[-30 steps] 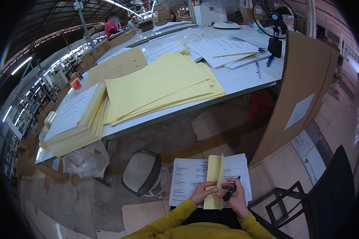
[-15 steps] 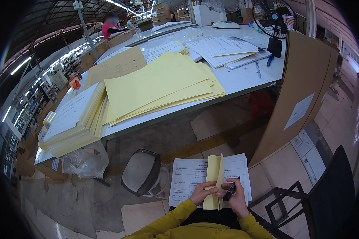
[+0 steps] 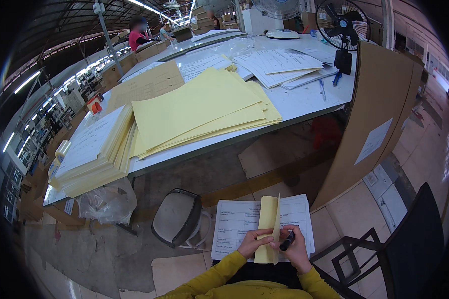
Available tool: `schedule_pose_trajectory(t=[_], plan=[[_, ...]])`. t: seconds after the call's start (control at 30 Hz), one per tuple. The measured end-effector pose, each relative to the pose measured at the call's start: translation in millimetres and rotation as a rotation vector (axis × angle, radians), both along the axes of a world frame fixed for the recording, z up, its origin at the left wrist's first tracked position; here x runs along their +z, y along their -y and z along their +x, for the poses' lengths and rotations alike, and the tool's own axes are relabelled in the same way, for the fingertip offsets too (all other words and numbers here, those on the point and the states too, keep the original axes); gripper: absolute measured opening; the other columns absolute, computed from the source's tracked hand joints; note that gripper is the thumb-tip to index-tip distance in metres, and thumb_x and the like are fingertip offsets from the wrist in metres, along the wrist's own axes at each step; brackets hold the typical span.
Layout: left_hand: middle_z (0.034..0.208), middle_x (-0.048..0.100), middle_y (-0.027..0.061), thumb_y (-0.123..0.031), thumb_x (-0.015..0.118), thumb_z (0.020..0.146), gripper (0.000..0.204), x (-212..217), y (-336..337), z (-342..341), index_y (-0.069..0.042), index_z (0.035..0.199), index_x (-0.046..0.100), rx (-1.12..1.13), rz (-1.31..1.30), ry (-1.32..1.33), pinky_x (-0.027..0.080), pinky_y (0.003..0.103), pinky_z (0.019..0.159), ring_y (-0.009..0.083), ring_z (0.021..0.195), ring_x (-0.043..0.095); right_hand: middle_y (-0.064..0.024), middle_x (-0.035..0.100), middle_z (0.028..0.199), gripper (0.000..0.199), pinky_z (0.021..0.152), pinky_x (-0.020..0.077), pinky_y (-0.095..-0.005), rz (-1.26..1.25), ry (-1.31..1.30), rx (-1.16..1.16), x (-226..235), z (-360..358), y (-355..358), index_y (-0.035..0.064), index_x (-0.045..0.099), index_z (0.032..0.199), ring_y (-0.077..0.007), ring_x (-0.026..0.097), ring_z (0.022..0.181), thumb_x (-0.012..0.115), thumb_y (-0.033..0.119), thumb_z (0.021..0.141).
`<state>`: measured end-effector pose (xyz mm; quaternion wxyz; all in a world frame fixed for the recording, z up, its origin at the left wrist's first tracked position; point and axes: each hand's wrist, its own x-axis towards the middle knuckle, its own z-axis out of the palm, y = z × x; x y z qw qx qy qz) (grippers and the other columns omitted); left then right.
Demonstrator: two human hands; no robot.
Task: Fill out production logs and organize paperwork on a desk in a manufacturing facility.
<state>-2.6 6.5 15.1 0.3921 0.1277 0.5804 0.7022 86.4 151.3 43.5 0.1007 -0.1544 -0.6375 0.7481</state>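
Observation:
On my lap lies a stack of white printed forms (image 3: pixel 229 224). A narrow folded sheet of yellow paper (image 3: pixel 268 212) stands partly raised over its middle. My left hand (image 3: pixel 254 242) pinches the lower part of this yellow paper from the left, thumb toward the fold. In my right hand (image 3: pixel 296 251) is a black marker pen (image 3: pixel 287 241), slanted with one end up and to the right. The right fingertips are close against the raised flap, and whether they also grip it is hard to tell.
Ahead stands a white table (image 3: pixel 304 102) with large yellow sheets (image 3: pixel 199 109), a thick stack of forms (image 3: pixel 92 144), loose papers (image 3: pixel 279 65) and pens. A cardboard sheet (image 3: pixel 379 104) rises at right. Nearby are a grey stool (image 3: pixel 174 219), a black chair (image 3: pixel 409 244) and a fan (image 3: pixel 343 25).
Both hands keep nearly the same place on the folded yellow paper. The right hand and marker pen have shifted very slightly, and the whole view has moved a little.

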Motion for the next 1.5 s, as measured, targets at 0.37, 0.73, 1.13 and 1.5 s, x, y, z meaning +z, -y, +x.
schedule_pose_trajectory(t=[0.37,0.73,1.13,1.5], plan=[[0.106,0.061,0.0124,-0.023,0.069,0.078,0.049,-2.9,2.1,3.8,0.005,0.116,0.054,-0.002,-0.005,-0.028,0.046,0.026,0.083,0.0146,0.093,0.058,-0.0113,0.055,0.101,0.053,0.084,0.0465,-0.0305,-0.005,0.032,0.036,10.2,4.4,-0.3,0.0045,0.046,0.105,-0.0188,0.055,0.095,0.079,0.004,0.064],[0.102,0.062,0.0113,-0.021,0.073,0.075,0.050,-8.2,-0.3,0.8,0.004,0.114,0.056,0.031,-0.077,-0.142,0.047,0.027,0.081,0.0137,0.091,0.057,-0.0058,0.057,0.101,0.048,0.087,0.0430,-0.0282,-0.097,0.091,0.012,9.9,3.1,-7.5,0.0061,0.049,0.104,-0.0163,0.054,0.098,0.077,0.002,0.065],[0.085,0.064,0.0062,-0.009,0.060,0.081,0.021,-6.5,-3.8,15.4,0.006,0.096,0.063,0.154,0.122,0.133,0.047,0.021,0.068,0.0087,0.074,0.058,-0.0091,0.058,0.101,0.045,0.070,0.0411,-0.0207,-0.287,-0.024,-0.182,3.3,22.0,-28.6,0.0100,0.048,0.113,-0.0125,0.054,0.087,0.061,-0.005,0.072],[0.066,0.060,0.0006,-0.012,0.060,0.080,0.018,-0.5,-5.7,13.7,0.005,0.074,0.063,0.286,-0.072,-0.076,0.042,0.020,0.054,0.0056,0.057,0.052,0.0008,0.050,0.077,0.037,0.066,0.0376,-0.0200,0.128,0.053,-0.247,2.2,19.2,-38.5,0.0077,0.055,0.105,-0.0075,0.045,0.071,0.064,-0.005,0.071]])
